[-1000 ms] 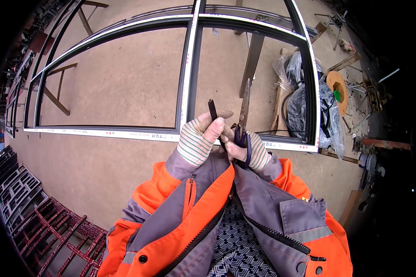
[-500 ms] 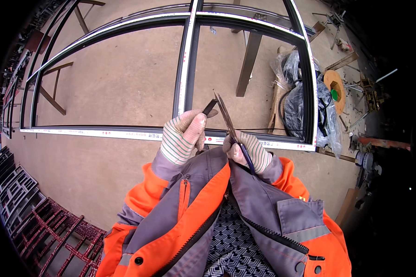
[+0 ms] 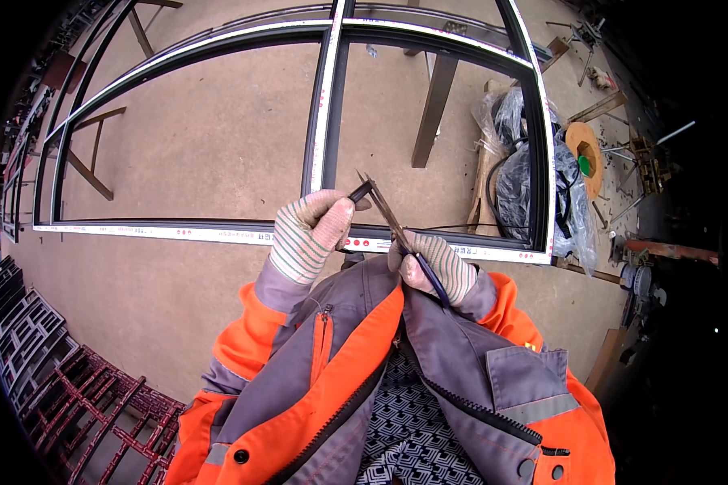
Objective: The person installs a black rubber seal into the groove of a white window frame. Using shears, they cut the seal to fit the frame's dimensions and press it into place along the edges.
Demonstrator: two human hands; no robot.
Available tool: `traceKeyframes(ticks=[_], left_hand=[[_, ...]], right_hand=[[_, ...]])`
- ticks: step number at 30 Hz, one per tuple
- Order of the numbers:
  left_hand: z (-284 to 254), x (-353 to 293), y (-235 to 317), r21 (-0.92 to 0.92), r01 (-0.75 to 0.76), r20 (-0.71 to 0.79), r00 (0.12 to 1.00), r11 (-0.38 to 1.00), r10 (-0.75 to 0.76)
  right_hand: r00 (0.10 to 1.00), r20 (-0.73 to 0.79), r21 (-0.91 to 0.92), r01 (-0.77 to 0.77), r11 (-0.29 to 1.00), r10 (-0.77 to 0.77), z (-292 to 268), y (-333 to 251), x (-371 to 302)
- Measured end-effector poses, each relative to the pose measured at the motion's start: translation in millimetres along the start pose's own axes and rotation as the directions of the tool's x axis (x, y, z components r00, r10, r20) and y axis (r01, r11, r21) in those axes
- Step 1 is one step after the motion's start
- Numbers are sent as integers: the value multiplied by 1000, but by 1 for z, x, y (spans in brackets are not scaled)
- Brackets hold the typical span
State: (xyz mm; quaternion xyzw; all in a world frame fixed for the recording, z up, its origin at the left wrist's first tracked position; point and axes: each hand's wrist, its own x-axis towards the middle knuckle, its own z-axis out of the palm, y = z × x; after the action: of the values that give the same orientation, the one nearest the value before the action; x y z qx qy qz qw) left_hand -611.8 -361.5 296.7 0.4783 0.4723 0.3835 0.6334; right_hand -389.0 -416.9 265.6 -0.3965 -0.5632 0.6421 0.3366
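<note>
My left hand (image 3: pixel 306 236), in a striped work glove, pinches a short black strip (image 3: pixel 361 192), perhaps rubber, between thumb and fingers. My right hand (image 3: pixel 443 265), gloved alike, is closed around the dark handles of a pair of scissors (image 3: pixel 389 214). Their blades point up and to the left, slightly apart, and meet the end of the strip. Whether the blades have bitten into it I cannot tell. Just beyond both hands runs the near bar of a large black window frame (image 3: pixel 226 235), faced with white printed film.
Brown metal supports (image 3: pixel 435 113) stand under the frame. At right lie a bundle in clear plastic (image 3: pixel 519 190), an orange spool-like ring (image 3: pixel 584 153) and scattered metal parts. Dark red lattice pieces (image 3: pixel 97 396) and small frames (image 3: pixel 36 331) are stacked at lower left.
My left hand has shifted a little to the left with the strip. The scissor blades have swung left and come down slightly, and now meet the strip's tip.
</note>
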Motion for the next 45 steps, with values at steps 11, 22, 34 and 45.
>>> traceKeyframes(ticks=[11,22,34,45], left_hand=[[-7,1,-1,72,31,-53,998,997,-28],[-11,2,0,69,68,-30,997,995,-66],[-12,3,-7,61,49,-36,998,997,-47],[-11,5,-7,50,98,-15,995,994,-98]], right_hand=[[999,4,-44,-41,998,41,-2,-4,1],[997,-4,-111,-76,991,76,-4,5,0],[991,12,-136,-133,982,136,-7,4,0],[985,-157,-337,-126,933,76,-6,11,-1]])
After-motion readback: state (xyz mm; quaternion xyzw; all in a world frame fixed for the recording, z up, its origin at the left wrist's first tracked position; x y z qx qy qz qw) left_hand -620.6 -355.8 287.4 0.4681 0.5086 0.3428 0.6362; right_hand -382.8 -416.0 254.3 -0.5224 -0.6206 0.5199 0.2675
